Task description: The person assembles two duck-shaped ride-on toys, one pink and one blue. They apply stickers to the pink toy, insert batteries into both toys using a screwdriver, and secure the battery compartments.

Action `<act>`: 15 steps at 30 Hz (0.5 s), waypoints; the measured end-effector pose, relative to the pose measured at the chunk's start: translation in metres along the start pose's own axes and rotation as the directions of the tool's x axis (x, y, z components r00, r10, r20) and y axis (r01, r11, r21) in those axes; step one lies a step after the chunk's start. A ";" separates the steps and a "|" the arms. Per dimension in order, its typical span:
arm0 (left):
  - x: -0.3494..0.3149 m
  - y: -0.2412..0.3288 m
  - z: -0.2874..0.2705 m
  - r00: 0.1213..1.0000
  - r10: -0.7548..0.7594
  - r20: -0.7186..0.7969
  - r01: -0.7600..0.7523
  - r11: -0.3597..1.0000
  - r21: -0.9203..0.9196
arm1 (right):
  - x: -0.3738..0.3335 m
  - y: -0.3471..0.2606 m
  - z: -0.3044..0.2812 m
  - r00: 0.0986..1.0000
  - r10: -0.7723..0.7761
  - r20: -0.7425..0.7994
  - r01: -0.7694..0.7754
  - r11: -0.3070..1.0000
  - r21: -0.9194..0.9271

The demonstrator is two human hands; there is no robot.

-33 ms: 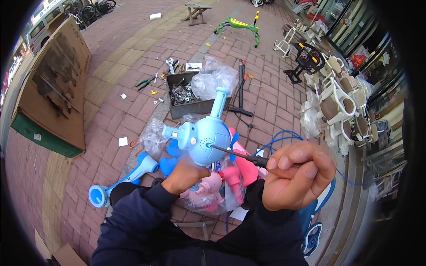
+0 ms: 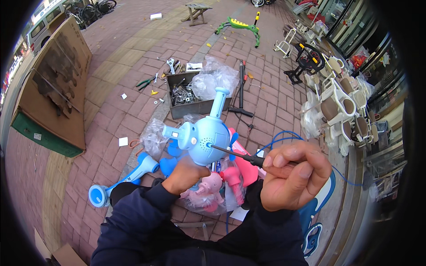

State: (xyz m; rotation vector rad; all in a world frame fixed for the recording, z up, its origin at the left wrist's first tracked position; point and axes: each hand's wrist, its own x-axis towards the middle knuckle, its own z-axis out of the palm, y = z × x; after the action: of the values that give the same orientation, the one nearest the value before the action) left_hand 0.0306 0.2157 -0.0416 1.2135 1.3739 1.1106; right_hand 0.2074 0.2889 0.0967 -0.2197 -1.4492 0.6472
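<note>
My left hand (image 2: 186, 176) is closed around the underside of a light blue plastic toy part (image 2: 214, 139), which has a round body and tube-like arms. In my right hand (image 2: 296, 176) is a screwdriver (image 2: 235, 154) with a dark shaft and handle, gripped between bent fingers. Its tip meets a hole near the small speaker-like perforations on the part; how deep it goes is hidden. Below the left hand lie a pink toy figure (image 2: 211, 186) and a pink ribbed piece (image 2: 234, 182) in clear plastic. A blue plastic arm with a ring end (image 2: 126, 179) rests beside my left leg.
A metal toolbox (image 2: 197, 107) holds hardware and a clear plastic bag (image 2: 216, 80). Pliers (image 2: 144, 83) and a black T-shaped pump (image 2: 241, 88) lie close by. A large cardboard box (image 2: 57, 88) stands left. White seat frames (image 2: 335, 104) are piled right, near a blue hose (image 2: 284, 134).
My right hand has shifted very slightly left along with the screwdriver handle. The blue toy part and my left hand stay in place.
</note>
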 end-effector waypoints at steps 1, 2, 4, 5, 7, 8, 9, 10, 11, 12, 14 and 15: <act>0.000 0.000 0.000 1.000 0.022 -0.018 -0.021 0.997 0.068 | -0.001 -0.002 0.002 0.999 0.010 0.045 -0.009 0.999 -0.033; 0.001 -0.001 0.000 0.997 -0.009 -0.078 0.006 0.999 -0.031 | -0.002 -0.005 0.004 0.989 0.086 0.118 -0.058 0.974 -0.220; 0.004 -0.005 -0.004 0.978 -0.009 -0.206 -0.016 0.993 -0.118 | -0.001 -0.011 0.004 0.946 0.238 0.222 -0.076 0.825 -0.560; 0.008 -0.008 -0.007 0.973 0.030 -0.230 -0.065 0.987 -0.145 | 0.003 -0.017 -0.001 0.895 0.361 0.264 -0.115 0.756 -0.645; 0.015 -0.016 -0.018 0.946 -0.023 -0.322 0.018 1.000 -0.018 | 0.012 -0.021 -0.010 0.767 0.590 0.253 -0.299 0.677 -0.672; 0.016 -0.021 -0.022 0.916 0.101 -0.389 -0.060 0.991 0.118 | 0.016 -0.021 -0.013 0.692 0.678 0.246 -0.368 0.625 -0.688; 0.018 -0.024 -0.027 0.879 0.263 -0.398 -0.156 0.947 0.281 | 0.019 -0.017 -0.014 0.718 0.634 0.288 -0.360 0.692 -0.626; 0.019 -0.027 -0.031 0.890 0.236 -0.391 -0.105 0.939 0.328 | 0.023 -0.013 -0.015 0.756 0.533 0.379 -0.238 0.764 -0.600; 0.019 -0.028 -0.035 0.876 0.287 -0.386 -0.122 0.909 0.399 | 0.026 -0.007 -0.015 0.779 0.422 0.464 -0.108 0.819 -0.563; 0.019 -0.027 -0.039 0.889 0.255 -0.380 -0.072 0.898 0.435 | 0.029 -0.003 -0.016 0.783 0.304 0.543 0.024 0.857 -0.514; 0.015 -0.021 -0.046 0.913 0.159 -0.375 -0.012 0.931 0.366 | 0.028 0.000 -0.015 0.786 0.245 0.567 0.049 0.891 -0.452; 0.013 -0.016 -0.050 0.917 0.150 -0.371 -0.016 0.940 0.341 | 0.028 0.000 -0.015 0.803 0.224 0.553 0.044 0.902 -0.429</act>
State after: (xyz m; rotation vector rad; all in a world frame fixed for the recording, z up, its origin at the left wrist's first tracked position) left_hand -0.0216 0.2256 -0.0524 1.3449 1.8911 1.2665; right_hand 0.2216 0.3076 0.1183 -0.4613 -2.2050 0.4853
